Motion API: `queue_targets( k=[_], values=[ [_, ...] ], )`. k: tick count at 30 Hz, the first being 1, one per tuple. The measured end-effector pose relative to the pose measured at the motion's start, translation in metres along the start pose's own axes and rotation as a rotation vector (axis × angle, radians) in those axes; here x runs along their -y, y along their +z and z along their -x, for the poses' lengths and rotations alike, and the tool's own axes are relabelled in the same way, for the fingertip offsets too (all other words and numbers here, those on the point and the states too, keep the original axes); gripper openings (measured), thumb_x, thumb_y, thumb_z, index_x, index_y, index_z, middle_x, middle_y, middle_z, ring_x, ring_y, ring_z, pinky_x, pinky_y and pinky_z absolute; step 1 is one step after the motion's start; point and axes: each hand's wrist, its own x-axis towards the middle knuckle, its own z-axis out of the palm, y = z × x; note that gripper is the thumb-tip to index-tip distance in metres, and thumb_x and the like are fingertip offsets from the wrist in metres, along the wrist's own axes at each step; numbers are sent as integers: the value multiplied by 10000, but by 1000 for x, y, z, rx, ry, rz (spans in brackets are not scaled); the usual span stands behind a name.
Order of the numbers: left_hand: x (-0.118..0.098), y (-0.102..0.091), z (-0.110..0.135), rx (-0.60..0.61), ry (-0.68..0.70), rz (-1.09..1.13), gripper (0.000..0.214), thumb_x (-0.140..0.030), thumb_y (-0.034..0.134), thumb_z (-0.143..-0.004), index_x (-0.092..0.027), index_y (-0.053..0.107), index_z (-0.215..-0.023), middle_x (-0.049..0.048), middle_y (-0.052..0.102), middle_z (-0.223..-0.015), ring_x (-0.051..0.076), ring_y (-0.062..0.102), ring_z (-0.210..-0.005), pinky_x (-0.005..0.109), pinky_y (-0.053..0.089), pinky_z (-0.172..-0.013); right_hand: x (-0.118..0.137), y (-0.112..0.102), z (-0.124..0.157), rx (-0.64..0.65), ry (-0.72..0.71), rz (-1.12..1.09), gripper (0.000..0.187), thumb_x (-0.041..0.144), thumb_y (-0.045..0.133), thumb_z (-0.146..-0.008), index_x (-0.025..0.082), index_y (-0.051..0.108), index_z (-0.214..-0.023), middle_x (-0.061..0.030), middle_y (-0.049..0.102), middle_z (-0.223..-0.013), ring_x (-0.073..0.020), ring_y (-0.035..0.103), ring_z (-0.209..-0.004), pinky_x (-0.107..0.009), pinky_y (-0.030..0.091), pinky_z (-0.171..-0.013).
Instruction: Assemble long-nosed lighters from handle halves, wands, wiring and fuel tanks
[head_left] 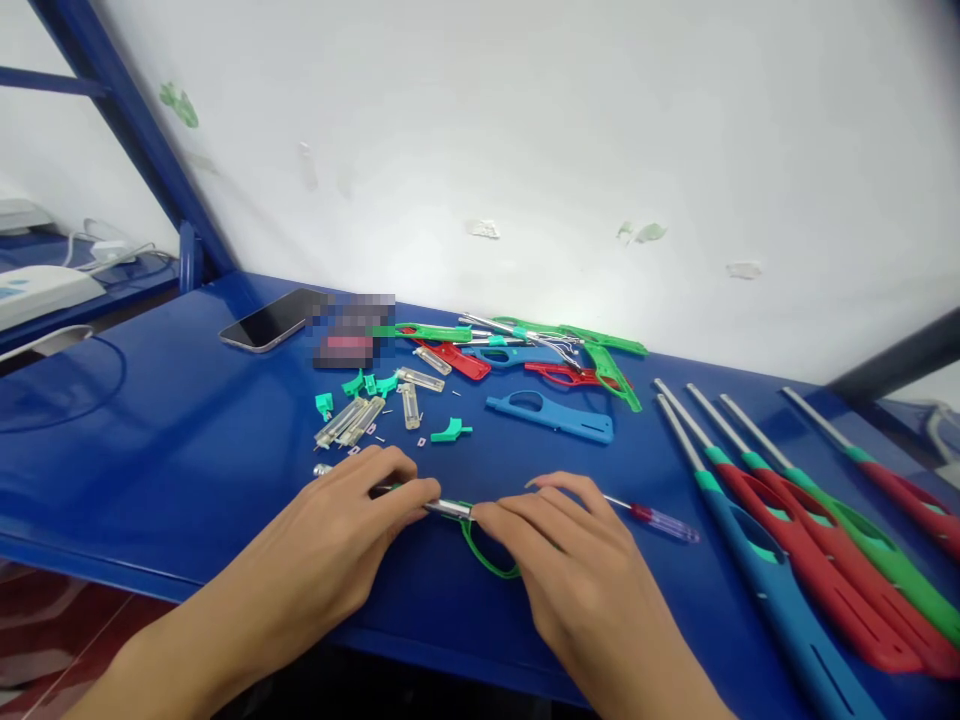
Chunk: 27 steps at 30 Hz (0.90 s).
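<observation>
My left hand (352,515) and my right hand (559,545) rest side by side on the blue table (150,440), both closed on a green long-nosed lighter body (480,545). The left fingers pinch its metal tube (448,509), whose tip sticks out to the left. The right fingers press down on the green handle loop. A small screwdriver with a red and clear handle (660,520) lies just behind my right hand.
Several finished lighters (795,540) in blue, red and green lie at the right. Loose handle shells (551,415), clear fuel tanks (349,422) and small green parts (450,431) are scattered behind my hands. A phone (266,320) lies at the back left.
</observation>
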Motion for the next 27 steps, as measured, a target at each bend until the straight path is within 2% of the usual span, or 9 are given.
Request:
queue_targets(
  k=[6,8,12,16,18,22,27],
  values=[
    [-4,0,-3,-17,14,-50,465,6,402,-1000,-260,700,-1237,67,665,-1129,218,692,-963,324,578,-812,-1,3,-3,50,-13,54,381,-39,437,-1025,189,729,-1115,-47,811,-1010,-195,714,-852,-375,494,-913],
    [-4,0,-3,-24,5,-66,478,18,391,-984,-248,697,-1237,86,641,-1190,215,696,-983,308,587,-798,-1,4,-4,50,0,61,384,-33,430,-1041,192,736,-1102,-52,792,-1008,-192,696,-851,-357,492,-885],
    [-4,3,-1,-19,-13,-66,511,17,387,-991,-266,697,-1282,96,579,-1328,192,696,-997,296,607,-814,-2,6,-5,48,24,74,412,-27,410,-1064,201,753,-1085,-53,774,-998,-182,672,-821,-341,494,-846],
    [-3,2,0,-51,40,-68,523,17,403,-1001,-246,705,-1336,86,635,-1199,200,685,-980,298,600,-804,-2,6,-4,49,37,60,396,-10,431,-1075,196,769,-1080,-51,772,-986,-186,662,-808,-341,499,-825],
    [-2,1,0,-70,68,-99,515,11,412,-1015,-245,719,-1340,83,657,-1160,220,672,-993,335,596,-838,-2,6,-3,53,45,51,398,-12,437,-1074,194,777,-1084,-49,773,-981,-188,661,-806,-335,502,-813],
    [1,3,2,-69,84,-151,514,-2,432,-1030,-263,723,-1363,85,664,-1165,256,641,-1031,424,578,-908,-1,7,-1,59,62,35,398,-24,453,-1061,197,781,-1106,-47,774,-979,-189,665,-801,-323,505,-789],
    [2,3,6,-2,42,-96,516,-5,435,-1041,-269,695,-1399,89,651,-1220,254,647,-1079,412,596,-930,1,8,0,67,72,36,392,-26,465,-1053,201,772,-1142,-49,773,-996,-191,677,-810,-329,518,-785]
  ],
)
